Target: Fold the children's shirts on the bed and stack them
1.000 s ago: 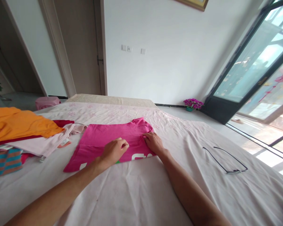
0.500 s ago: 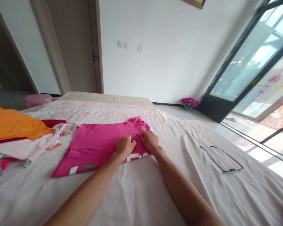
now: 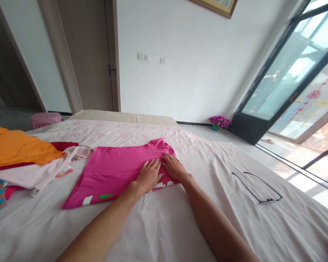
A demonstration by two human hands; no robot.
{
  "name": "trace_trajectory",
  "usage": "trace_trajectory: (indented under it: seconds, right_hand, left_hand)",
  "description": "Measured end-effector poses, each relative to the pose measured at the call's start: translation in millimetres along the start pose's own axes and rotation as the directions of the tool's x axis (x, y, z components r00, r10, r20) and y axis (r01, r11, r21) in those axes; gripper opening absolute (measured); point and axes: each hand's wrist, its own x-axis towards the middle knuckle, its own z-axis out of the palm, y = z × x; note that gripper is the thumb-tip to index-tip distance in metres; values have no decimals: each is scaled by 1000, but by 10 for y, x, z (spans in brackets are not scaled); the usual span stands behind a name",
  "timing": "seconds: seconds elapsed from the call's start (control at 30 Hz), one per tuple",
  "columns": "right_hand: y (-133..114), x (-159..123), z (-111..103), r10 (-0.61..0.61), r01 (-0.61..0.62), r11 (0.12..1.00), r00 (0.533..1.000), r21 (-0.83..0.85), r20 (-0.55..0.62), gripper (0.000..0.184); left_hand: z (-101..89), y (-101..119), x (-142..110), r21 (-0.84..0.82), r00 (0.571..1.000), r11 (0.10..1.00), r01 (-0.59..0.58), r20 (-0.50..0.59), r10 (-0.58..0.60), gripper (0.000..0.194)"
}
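A pink T-shirt (image 3: 109,165) lies folded lengthwise on the bed, its white and green print showing along the near edge. My left hand (image 3: 149,175) rests flat on the cloth, fingers stretched out toward the collar end. Beside it, my right hand (image 3: 173,166) presses on the shirt near the sleeve, its fingers extended and lying on the fabric. Neither hand grips the cloth. Part of the print is hidden under my left hand and wrist.
Other clothes, with an orange garment (image 3: 19,147) on top, lie to the left. Eyeglasses (image 3: 270,200) rest on the bedsheet (image 3: 218,218) at the right. Beyond the bed stand a pink stool (image 3: 46,119) and purple flowers (image 3: 220,121).
My left hand has gone from curled fingers to lying flat on the T-shirt. My right hand's fingers have also straightened out. The view has tilted slightly upward.
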Motion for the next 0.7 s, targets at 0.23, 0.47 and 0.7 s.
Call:
trace_trajectory:
  seconds: [0.23,0.47,0.7]
  right_hand:
    - [174,22,62,-21,21,1000,995,6,100,57]
    - [145,33,88,-27,31,999,991,-29,129,60]
    - [160,158,-135,-154,151,988,973,27,170,46]
  left_hand:
    - [-116,-247,-162,45,986,999,9,164,-16,72]
    - [-454,-1176,-539,108,972,984,142,171,-159,68]
    - [-489,-2246,-918,313,906,851,422,-105,-411,62]
